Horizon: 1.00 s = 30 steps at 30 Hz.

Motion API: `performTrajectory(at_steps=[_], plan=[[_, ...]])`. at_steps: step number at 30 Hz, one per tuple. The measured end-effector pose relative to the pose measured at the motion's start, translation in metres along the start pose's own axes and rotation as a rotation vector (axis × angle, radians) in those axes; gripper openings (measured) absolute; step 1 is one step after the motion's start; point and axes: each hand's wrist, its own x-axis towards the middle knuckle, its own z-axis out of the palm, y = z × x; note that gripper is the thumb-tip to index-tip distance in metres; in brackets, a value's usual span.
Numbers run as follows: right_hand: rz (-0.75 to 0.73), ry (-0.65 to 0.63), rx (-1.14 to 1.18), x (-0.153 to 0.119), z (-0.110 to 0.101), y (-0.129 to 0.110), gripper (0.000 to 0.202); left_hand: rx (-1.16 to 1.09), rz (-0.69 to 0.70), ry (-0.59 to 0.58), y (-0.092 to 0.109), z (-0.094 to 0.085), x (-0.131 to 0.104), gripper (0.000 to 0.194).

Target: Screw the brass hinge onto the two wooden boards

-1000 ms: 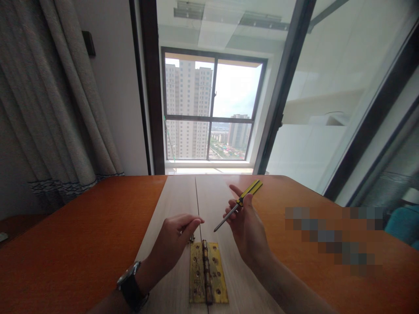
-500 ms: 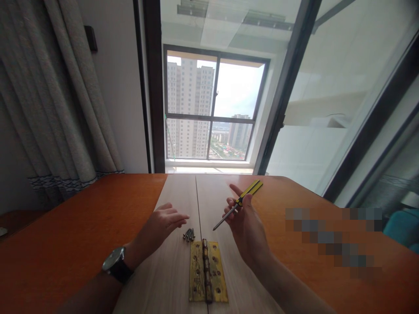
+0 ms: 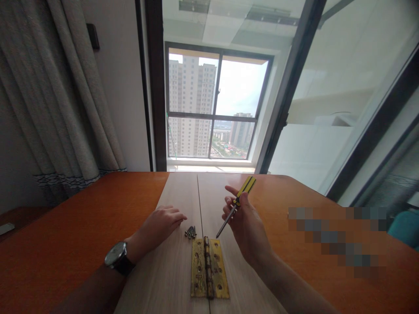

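Note:
My right hand [image 3: 248,229] grips a screwdriver [image 3: 245,189] by its yellow and black handle. The steel shaft slants down left, its tip just above the top right corner of a worn brass hinge [image 3: 220,270]. That hinge lies opened flat, its barrel along the seam between two pale wooden boards [image 3: 176,270], and screw holes show in both leaves. Several small screws [image 3: 190,232] lie in a heap off the hinge's top left corner. Left of them, my left hand [image 3: 160,224] is over the board with nothing in it, fingers extended. A watch [image 3: 116,255] is on that wrist.
The boards lie on a glossy orange-brown table [image 3: 131,205]. A pixelated patch [image 3: 337,237] covers part of its right side. Grey curtains [image 3: 65,109] hang at the left, and a dark-framed window [image 3: 216,104] stands beyond the table.
The screwdriver has turned steeper, and its tip has dropped closer to the hinge's top edge. My left hand has lowered slightly, its fingers closer together. The view has shifted a little.

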Motion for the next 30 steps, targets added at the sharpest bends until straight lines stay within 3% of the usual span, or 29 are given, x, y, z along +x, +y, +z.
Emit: performTrajectory(at_steps=[7, 14, 25, 30], plan=[[0.025, -0.024, -0.005, 0.001, 0.000, 0.002, 0.052, 0.159, -0.095, -0.072, 0.006, -0.006, -0.001, 0.040], [0.043, -0.026, -0.009, 0.001, 0.000, 0.003, 0.051, 0.156, -0.181, -0.086, 0.015, -0.012, 0.002, 0.010], [0.048, -0.007, -0.034, -0.001, 0.004, 0.000, 0.057, 0.087, -0.139, -0.138, 0.017, -0.016, 0.003, 0.004], [0.049, -0.012, -0.041, 0.000, 0.004, 0.000, 0.056, -0.072, -0.125, -0.195, 0.012, -0.016, 0.002, 0.005]])
